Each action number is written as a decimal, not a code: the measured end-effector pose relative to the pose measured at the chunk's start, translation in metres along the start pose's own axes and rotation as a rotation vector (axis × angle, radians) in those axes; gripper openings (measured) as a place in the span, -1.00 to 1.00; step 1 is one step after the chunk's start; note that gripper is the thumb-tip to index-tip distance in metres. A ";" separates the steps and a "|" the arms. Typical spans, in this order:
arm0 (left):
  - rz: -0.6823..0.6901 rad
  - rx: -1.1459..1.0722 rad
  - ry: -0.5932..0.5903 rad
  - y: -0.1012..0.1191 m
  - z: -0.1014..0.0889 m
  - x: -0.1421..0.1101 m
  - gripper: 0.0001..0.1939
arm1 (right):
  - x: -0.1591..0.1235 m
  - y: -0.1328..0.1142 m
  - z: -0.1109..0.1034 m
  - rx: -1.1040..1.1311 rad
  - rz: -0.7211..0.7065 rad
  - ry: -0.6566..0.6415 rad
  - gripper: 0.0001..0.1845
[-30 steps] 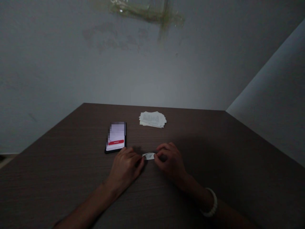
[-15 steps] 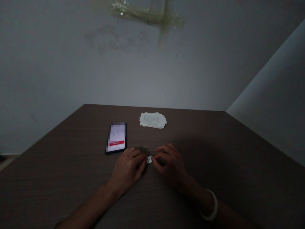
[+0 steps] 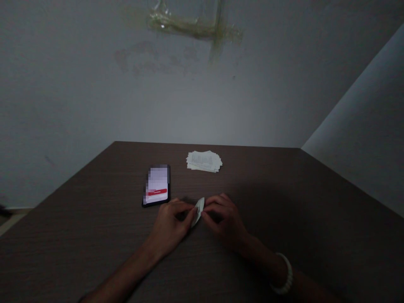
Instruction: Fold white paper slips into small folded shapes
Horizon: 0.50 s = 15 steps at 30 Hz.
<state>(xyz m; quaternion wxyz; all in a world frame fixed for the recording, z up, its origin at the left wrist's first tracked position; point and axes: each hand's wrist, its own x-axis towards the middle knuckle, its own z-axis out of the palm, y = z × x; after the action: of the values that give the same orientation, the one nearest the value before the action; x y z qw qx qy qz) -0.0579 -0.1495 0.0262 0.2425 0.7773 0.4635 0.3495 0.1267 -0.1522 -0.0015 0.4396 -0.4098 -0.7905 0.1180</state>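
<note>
Between my two hands is a small folded piece of white paper (image 3: 198,210), tilted up with its long edge slanting to the upper right. My left hand (image 3: 173,221) pinches its left side between thumb and fingers. On the other side, my right hand (image 3: 224,219) pinches the right edge with thumb and fingertips. Part of the paper is covered by the fingertips, and its exact fold is too small to make out.
A phone (image 3: 157,185) with a lit screen lies just beyond my left hand. Farther back is a loose stack of printed paper pieces (image 3: 204,161). The dark wooden table (image 3: 94,202) meets a wall (image 3: 202,101) behind it.
The paper has turned from a small, flatter shape to a longer, upright-tilted one between my fingers. Both hands stay close together, and the view has shifted slightly.
</note>
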 end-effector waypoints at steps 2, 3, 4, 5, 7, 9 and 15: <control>-0.008 0.019 -0.016 0.001 0.000 0.001 -0.77 | 0.000 0.001 0.000 -0.002 0.007 0.016 -0.94; -0.013 0.035 -0.013 0.001 0.000 0.001 -0.77 | 0.000 0.001 0.000 -0.003 0.009 0.024 -0.93; -0.014 0.053 -0.005 0.000 0.000 0.001 -0.77 | 0.000 0.001 0.000 -0.005 0.008 0.031 -0.93; -0.010 0.068 0.003 0.000 0.001 0.000 -0.78 | 0.000 0.001 0.000 -0.008 0.006 0.039 -0.93; -0.001 0.091 0.008 -0.001 0.001 0.000 -0.78 | 0.000 0.001 0.000 -0.021 0.006 0.053 -0.92; -0.004 0.105 0.000 -0.001 0.002 0.000 -0.76 | -0.001 0.002 0.000 -0.036 0.007 0.067 -0.91; -0.027 0.112 -0.028 0.002 0.003 0.000 -0.72 | -0.002 0.003 0.001 -0.082 0.003 0.080 -0.93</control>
<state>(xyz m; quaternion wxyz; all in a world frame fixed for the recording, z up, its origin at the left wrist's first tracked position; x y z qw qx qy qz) -0.0538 -0.1503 0.0257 0.2097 0.7883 0.4892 0.3086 0.1279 -0.1516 -0.0043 0.4533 -0.4330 -0.7760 0.0696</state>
